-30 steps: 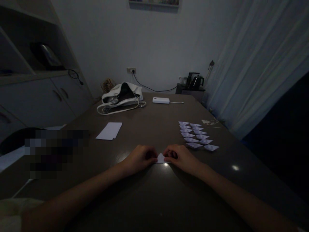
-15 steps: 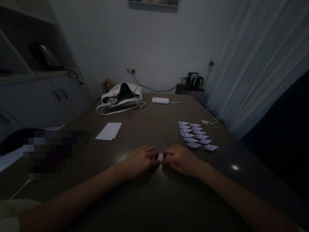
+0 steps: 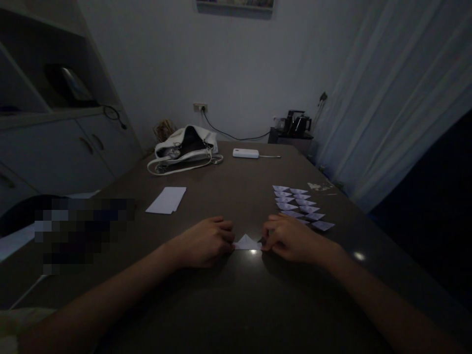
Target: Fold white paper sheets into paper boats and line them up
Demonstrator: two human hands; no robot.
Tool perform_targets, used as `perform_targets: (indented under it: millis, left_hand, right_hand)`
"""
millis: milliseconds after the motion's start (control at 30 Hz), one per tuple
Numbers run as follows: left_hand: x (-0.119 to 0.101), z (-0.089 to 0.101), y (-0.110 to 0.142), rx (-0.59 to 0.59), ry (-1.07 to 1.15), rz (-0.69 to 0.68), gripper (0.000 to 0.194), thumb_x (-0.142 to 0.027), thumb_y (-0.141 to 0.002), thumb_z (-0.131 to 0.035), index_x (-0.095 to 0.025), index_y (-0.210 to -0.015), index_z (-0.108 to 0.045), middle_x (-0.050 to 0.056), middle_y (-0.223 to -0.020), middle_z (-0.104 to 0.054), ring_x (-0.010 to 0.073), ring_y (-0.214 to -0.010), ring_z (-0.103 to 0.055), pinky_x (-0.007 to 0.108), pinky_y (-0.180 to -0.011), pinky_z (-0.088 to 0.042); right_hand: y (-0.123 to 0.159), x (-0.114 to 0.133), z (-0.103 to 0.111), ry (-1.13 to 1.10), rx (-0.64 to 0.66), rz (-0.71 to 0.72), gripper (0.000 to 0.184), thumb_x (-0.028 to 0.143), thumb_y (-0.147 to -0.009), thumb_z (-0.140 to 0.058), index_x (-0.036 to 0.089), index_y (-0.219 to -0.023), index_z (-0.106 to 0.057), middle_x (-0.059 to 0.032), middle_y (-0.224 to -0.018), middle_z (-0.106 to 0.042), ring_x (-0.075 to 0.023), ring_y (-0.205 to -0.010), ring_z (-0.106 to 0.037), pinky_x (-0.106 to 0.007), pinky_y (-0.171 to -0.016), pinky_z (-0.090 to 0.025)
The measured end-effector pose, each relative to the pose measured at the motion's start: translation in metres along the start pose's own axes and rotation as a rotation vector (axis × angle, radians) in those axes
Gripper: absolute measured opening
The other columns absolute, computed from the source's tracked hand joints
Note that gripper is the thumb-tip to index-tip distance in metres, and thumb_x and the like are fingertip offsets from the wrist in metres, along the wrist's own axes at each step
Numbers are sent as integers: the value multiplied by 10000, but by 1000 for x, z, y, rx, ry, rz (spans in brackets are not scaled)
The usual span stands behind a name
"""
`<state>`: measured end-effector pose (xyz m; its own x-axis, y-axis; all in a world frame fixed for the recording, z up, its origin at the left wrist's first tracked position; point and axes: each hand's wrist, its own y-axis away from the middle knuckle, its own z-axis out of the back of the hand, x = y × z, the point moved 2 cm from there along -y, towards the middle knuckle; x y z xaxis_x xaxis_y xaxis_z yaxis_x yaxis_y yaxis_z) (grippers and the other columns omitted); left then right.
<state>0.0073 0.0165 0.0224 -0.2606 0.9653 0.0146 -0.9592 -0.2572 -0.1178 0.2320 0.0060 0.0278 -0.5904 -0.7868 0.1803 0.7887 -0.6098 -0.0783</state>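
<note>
1. Nearest, the left hand and right hand rest on the dark glossy table, each pinching one end of a small white folded paper triangle that lies flat between them; fingers are curled closed on its corners. Uneven pull could tear or skew the crease, since the paper looks thin.
2. Just right of the triangle and beyond it, two rows of small pale folded paper pieces lie close to the right hand's knuckles; a sideways slip would likely scatter them.
3. Left of the triangle and farther off, a flat white paper sheet lies loose and could slide on the slick surface.
4. Farthest, beyond the triangle, sit a white leather handbag and a white rectangular power bank, well apart from both hands. Dim light makes edge alignment hard to judge.
</note>
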Motion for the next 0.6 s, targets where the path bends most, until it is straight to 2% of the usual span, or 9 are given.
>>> perform_targets:
  millis: [333,500,600]
  left_hand:
    - [-3,-2,-1,0,-25,-2,111,-142,-793,-577,-174,-691,-604,38,-734,-628,191,-741,-514,343,-632,-339]
    - [-2,-2,0,-24,28,53,95,-103,-766,-567,-183,-772,-618,31,-789,-627,187,-781,-532,328,-665,-369]
    - [0,-3,0,-23,56,88,150,-78,-737,-568,-189,-824,-618,25,-848,-628,186,-825,-544,320,-696,-385]
  right_hand:
    - [1,-1,-3,-73,3,-16,239,61,-753,-569,224,-816,-731,-25,-821,-639,-161,-815,-545,-288,-726,-372]
    - [-2,2,-7,-77,-16,-10,200,35,-717,-544,178,-769,-674,-29,-769,-627,-165,-797,-539,-280,-717,-369]
    - [-4,5,-10,-48,-35,-7,118,88,-754,-557,169,-796,-631,-32,-765,-618,-166,-771,-530,-278,-690,-360]
